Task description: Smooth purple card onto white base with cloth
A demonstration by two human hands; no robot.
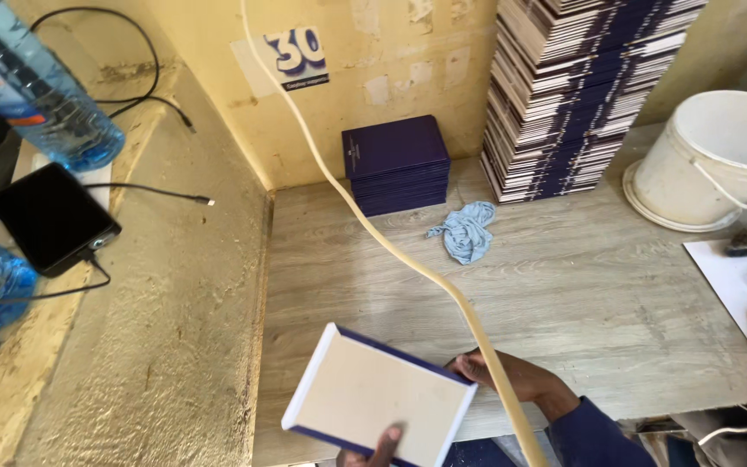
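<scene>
Held low over the table's front edge, a cover board (pixel 379 404) with a white rim and blue underside sits tilted in both hands. One hand (pixel 379 447) pinches its near edge from below, thumb on top; which hand this is I cannot tell for sure, but it reads as the left. The right hand (pixel 499 372) grips the board's far right corner, fingers curled under it. A pale hose (pixel 408 259) runs from the wall down across the table (pixel 581 294) and crosses right over that right wrist.

That hose is the main risk, I judge: it could snag the wrist or the board and knock the grip loose, since the board hangs partly past the table edge. A swing of the hose could also brush the tall stack (pixel 577 86) of covers, which leans slightly. The blue rag (pixel 464 229) and small blue stack (pixel 397 163) lie well apart. On the ledge at left, a phone (pixel 52 216) on its cable and bottles (pixel 32 82) sit near the edge.
</scene>
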